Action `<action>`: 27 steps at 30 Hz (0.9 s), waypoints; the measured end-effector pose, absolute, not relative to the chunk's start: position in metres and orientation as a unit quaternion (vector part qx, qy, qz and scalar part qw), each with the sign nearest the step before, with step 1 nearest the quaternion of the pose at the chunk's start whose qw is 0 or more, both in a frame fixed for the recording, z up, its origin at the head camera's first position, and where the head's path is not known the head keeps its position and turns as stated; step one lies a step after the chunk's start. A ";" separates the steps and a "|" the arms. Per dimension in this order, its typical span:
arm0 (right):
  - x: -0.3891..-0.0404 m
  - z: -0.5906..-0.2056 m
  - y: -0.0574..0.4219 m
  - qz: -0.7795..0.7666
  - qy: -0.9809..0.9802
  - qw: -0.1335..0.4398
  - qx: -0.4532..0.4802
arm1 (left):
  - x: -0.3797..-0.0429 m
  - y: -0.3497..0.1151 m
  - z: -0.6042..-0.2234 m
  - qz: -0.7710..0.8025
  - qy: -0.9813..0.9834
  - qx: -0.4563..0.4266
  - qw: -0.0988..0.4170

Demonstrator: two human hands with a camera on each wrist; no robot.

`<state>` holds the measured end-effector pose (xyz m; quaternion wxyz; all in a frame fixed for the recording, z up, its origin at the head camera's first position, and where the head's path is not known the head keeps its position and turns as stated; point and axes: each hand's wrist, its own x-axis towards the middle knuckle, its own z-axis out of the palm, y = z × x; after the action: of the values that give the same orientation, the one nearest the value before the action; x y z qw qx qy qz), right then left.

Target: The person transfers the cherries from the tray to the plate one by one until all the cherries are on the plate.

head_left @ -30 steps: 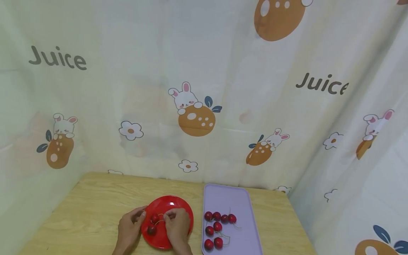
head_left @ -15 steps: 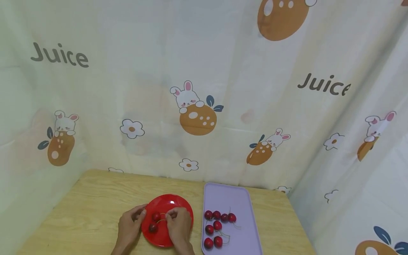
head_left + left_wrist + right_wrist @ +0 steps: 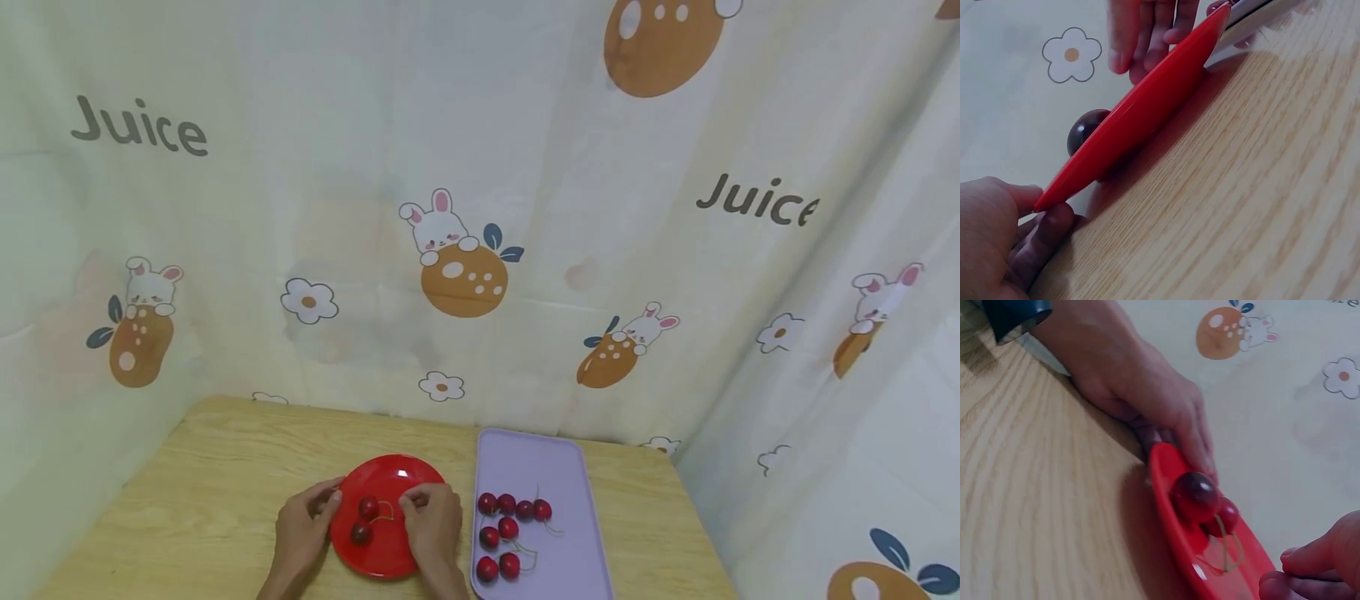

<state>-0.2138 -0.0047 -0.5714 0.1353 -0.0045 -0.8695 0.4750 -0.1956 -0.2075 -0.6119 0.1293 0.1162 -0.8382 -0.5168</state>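
Observation:
My left hand [image 3: 302, 527] pinches the left rim of a round red plate [image 3: 375, 475], thumb over the edge and fingers beneath it, as the left wrist view shows. Two cherries lie on the plate: a bright red cherry [image 3: 368, 507] and, nearer to me, a darker cherry [image 3: 362, 532]. Their thin stems point right, toward my right hand [image 3: 437, 521]. That hand hovers over the plate's right side with its fingers loosely bent and nothing between them. In the right wrist view its fingertips [image 3: 1288, 556] are apart from the stems [image 3: 1225, 550].
Right of the plate lies a lilac rectangular tray [image 3: 528, 458]. Several stemmed cherries [image 3: 507, 527] sit in rows on its left half. The wooden table [image 3: 262, 442] ends at a printed curtain [image 3: 360, 250] behind and at both sides.
My right hand has let go of the cherry stems and moved slightly right, away from them. The two cherries stay on the plate, and my left hand still holds the rim.

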 end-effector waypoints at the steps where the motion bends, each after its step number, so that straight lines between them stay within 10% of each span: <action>1: -0.214 -0.571 -0.002 0.480 -0.867 0.135 -0.007 | -0.195 -0.207 -0.611 -0.516 -0.838 0.115 0.130; 27: -0.213 -0.551 0.094 0.683 -0.730 0.022 -0.036 | -0.195 -0.206 -0.610 -0.499 -0.852 0.116 0.111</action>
<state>-0.2132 0.0942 -0.5510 0.0224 -0.0361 -0.7296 0.6825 -0.1946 -0.2062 -0.6100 0.1112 0.1162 -0.8518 -0.4985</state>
